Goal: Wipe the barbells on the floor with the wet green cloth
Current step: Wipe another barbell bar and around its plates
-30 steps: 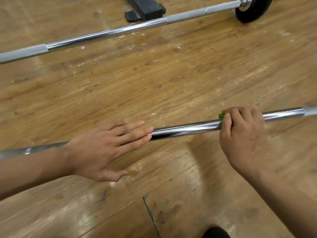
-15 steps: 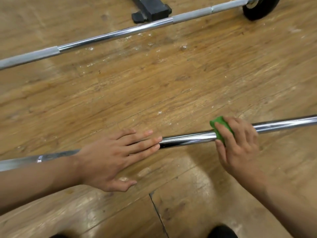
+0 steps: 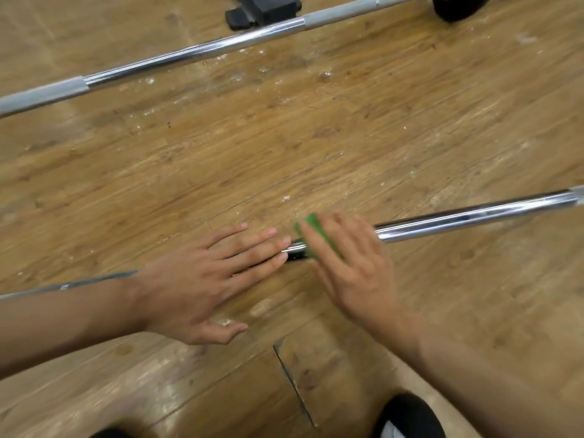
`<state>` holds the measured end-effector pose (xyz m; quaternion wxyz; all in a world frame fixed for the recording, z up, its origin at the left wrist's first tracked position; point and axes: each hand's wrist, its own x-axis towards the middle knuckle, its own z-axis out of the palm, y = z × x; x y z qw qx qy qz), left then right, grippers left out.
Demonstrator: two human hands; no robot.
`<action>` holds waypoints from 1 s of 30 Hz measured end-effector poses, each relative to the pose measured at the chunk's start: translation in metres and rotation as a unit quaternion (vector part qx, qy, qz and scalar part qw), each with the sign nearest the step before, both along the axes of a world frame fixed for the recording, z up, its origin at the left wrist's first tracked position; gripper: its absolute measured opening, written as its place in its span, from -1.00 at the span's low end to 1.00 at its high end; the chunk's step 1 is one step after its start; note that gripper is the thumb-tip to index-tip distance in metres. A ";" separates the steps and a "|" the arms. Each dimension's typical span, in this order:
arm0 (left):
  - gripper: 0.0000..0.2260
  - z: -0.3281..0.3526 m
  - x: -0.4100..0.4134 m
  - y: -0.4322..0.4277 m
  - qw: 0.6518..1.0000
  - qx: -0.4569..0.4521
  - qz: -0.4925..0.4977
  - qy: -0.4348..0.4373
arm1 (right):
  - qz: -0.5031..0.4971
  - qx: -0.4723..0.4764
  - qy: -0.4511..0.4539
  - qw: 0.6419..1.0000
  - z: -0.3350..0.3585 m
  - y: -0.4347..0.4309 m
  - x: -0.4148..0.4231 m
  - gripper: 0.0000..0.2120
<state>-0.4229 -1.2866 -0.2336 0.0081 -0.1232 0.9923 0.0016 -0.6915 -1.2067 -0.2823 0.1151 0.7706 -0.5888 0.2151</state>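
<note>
Single head-worn wide-angle view, steeply downward, close above the wooden floor [image 3: 316,137]

Worn wooden floor [image 3: 347,128] flecked with white specks, black base [image 3: 262,9] at the top edge, dark shoe [image 3: 407,412] at the bottom edge

Two barbells lie on the floor [image 3: 316,137]: a far barbell [image 3: 189,55] and a near barbell [image 3: 474,218]. There is one green cloth [image 3: 316,230]. One black weight plate [image 3: 458,7] and one black block [image 3: 262,11] sit at the top edge. Two hands show, a left hand [image 3: 202,279] and a right hand [image 3: 354,263].
</note>
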 end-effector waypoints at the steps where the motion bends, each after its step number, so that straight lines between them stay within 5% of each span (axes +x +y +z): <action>1: -0.12 -0.001 0.001 -0.001 1.000 0.002 0.003 0.004 | -0.024 -0.002 -0.005 1.000 -0.001 0.001 -0.023 -0.59; 5: -0.10 -0.004 0.001 -0.007 1.000 -0.003 0.020 0.017 | -0.170 0.023 -0.061 0.983 0.001 0.005 -0.073 -0.56; 8: -0.09 -0.007 0.001 -0.013 0.999 -0.005 0.026 0.030 | -0.223 0.040 -0.100 0.969 0.008 -0.004 -0.038 -0.55; 15: -0.09 -0.007 0.007 -0.026 0.994 0.035 0.040 0.094 | -0.046 0.041 -0.015 0.998 -0.006 -0.018 0.088 -0.49; 20: -0.09 -0.009 0.007 -0.039 0.994 0.054 0.021 0.091 | 0.047 0.081 0.110 0.989 0.017 -0.032 0.029 -0.44; 25: -0.12 -0.010 0.008 -0.052 0.996 0.049 -0.029 0.073 | -0.088 0.130 0.120 0.980 0.032 -0.032 -0.075 -0.38; 30: -0.15 -0.009 0.004 -0.058 0.997 0.028 -0.035 0.061 | -0.065 0.115 0.132 0.982 0.025 -0.037 -0.135 -0.37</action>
